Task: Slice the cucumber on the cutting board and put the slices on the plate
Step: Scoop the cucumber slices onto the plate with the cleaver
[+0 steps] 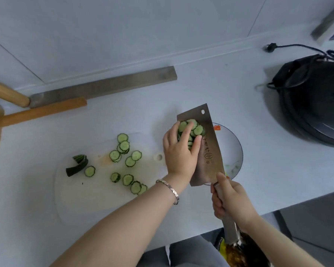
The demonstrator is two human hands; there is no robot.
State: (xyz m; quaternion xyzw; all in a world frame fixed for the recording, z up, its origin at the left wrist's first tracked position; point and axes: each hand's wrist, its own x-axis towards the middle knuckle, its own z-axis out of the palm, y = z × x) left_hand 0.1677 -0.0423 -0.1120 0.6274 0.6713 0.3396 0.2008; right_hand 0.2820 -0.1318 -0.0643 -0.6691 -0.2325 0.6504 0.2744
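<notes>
Left grip (pixel 179 151) flat over slices (pixel 198 130) on cleaver (pixel 210 151)

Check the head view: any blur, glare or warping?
Head view: even bluish light, no glare on the cleaver; pale cutting board barely stands out from the counter; wide-angle warping stretches the black appliance at the right edge.
</notes>
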